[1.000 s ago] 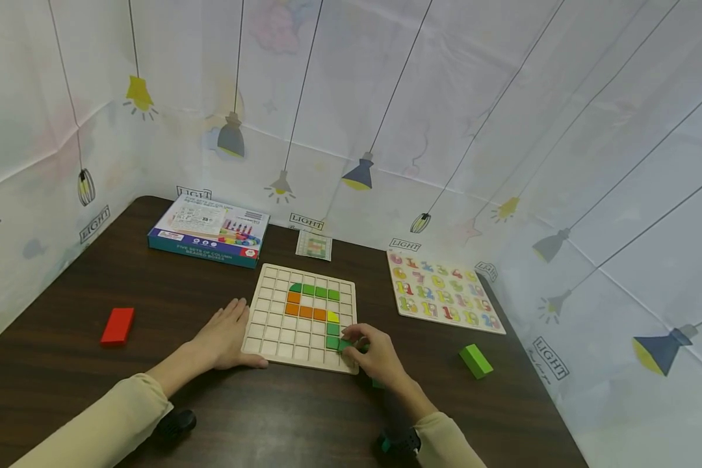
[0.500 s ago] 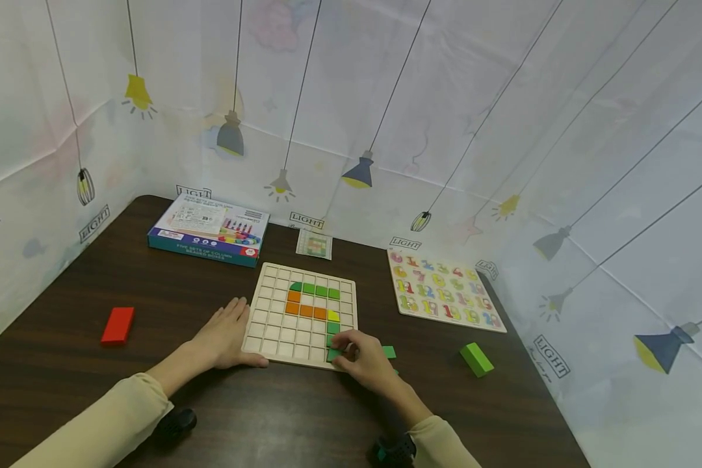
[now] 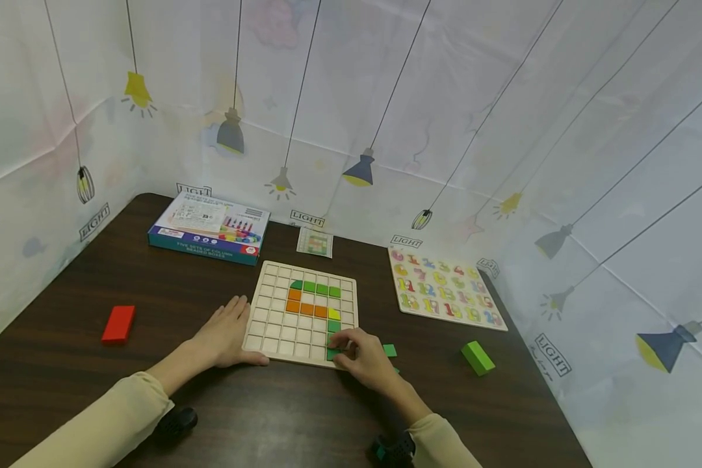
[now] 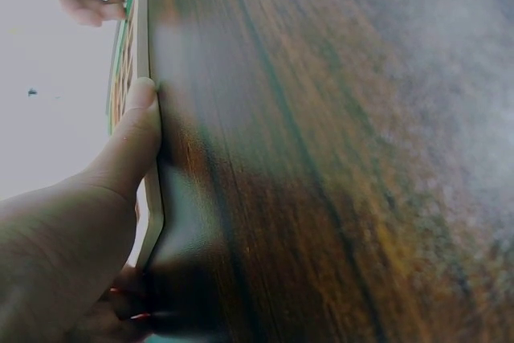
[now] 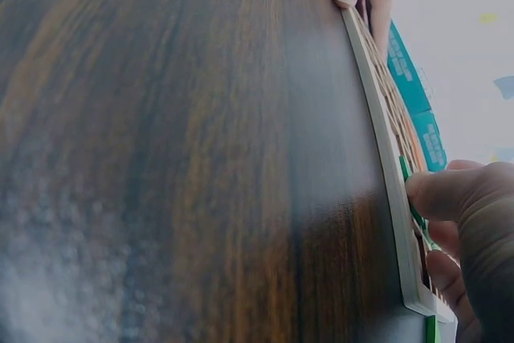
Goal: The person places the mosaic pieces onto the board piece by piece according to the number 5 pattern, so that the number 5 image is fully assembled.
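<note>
A wooden grid board (image 3: 286, 338) lies mid-table with green, orange and yellow square tiles set in some of its cells. My left hand (image 3: 225, 335) lies at the board's near left corner, fingers extended along the left side and thumb against the front edge. At the near right part of the board, my right hand (image 3: 365, 357) pinches a green tile (image 5: 408, 186) between thumb and fingers; the tile stands slightly proud of the board. The fingers partly cover the cells there. Another green tile (image 3: 389, 350) lies on the table just right of the board.
A boxed toy set (image 3: 207, 227) lies at the back left, beside a small pattern card (image 3: 314, 243). A number puzzle board (image 3: 444, 289) is at the back right. A red block (image 3: 118, 325) sits on the left, a light green block (image 3: 477, 358) on the right.
My right hand has shifted left and slightly nearer from the board's right edge to a near-row cell, uncovering a green tile on the table. My left hand has stayed put.
</note>
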A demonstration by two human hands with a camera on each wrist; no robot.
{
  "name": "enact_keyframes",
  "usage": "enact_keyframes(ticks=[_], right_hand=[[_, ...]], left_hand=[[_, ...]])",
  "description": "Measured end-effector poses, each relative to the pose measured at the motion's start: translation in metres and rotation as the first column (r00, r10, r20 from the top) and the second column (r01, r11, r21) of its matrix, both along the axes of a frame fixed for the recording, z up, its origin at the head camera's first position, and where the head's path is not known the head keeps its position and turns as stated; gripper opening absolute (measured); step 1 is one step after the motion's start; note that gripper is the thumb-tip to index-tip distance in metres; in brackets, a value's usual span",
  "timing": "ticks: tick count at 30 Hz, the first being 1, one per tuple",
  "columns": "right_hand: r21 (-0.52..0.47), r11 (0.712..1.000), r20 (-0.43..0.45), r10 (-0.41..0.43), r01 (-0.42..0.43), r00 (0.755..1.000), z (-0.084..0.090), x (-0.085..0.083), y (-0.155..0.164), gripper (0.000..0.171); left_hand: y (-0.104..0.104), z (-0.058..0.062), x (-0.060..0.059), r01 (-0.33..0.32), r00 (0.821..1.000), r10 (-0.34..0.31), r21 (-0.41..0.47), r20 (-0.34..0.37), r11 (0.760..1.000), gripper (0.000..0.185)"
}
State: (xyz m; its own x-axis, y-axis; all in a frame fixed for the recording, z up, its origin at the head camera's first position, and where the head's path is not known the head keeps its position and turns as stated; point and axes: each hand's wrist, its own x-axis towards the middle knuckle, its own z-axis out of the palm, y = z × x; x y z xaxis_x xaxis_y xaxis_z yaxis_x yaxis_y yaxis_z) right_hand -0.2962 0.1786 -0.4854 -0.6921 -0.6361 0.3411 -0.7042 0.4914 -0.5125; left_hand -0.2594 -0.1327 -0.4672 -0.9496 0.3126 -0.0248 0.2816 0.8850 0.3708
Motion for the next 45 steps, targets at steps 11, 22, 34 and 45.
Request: enact_keyframes(ticks=[11,22,34,45], right_hand=[[-0.011,1.0,-0.003,-0.029,0.028,1.0,0.004,-0.001,0.003,0.029],[-0.108,0.966,0.083,-0.225,0.233,0.971,0.006,-0.008,0.032,0.028],[-0.113,0.942,0.035,-0.314,0.316,0.949,0.003,-0.014,0.073,0.03],[-0.082,0.923,0.054,-0.373,0.376,0.926,-0.004,-0.012,0.098,0.032]], left_hand=[[0.001,0.0,-0.002,-0.003,1.0,0.003,0.009,-0.01,1.0,0.118],[0.0,-0.003,-0.001,0.002,1.0,-0.002,0.011,-0.015,1.0,0.118],[0.0,-0.002,-0.002,0.003,1.0,-0.003,0.003,-0.01,1.0,0.119],[0.0,-0.002,-0.002,0.001,1.0,-0.001,-0.004,-0.004,1.0,0.119]])
